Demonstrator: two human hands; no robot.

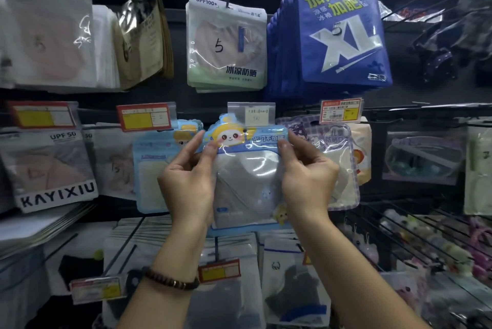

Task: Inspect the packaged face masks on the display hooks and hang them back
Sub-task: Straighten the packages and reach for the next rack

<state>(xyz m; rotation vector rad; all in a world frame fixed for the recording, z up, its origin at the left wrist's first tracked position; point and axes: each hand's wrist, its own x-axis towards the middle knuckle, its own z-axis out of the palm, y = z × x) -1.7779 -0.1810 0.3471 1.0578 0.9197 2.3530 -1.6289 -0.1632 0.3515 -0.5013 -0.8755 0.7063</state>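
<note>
A blue-edged children's mask packet (247, 176) with a cartoon panda on its header is held up in front of the middle row of hooks. My left hand (189, 182) pinches its upper left edge and my right hand (306, 176) pinches its upper right edge. The packet's hanging hole sits at the tip of a hook (245, 130), just below a clear price tag holder (251, 113). A white mask shows through the packet's clear window. Similar blue packets (151, 168) hang right behind on the left.
Above hang UPF100+ mask packets (226, 43) and blue XL packs (340, 30). A purple checked packet (343, 168) hangs at the right, KAYIXIU packets (53, 171) at the left. Red price tags (145, 117) line the rail. Dark wire hooks (426, 235) jut out at lower right.
</note>
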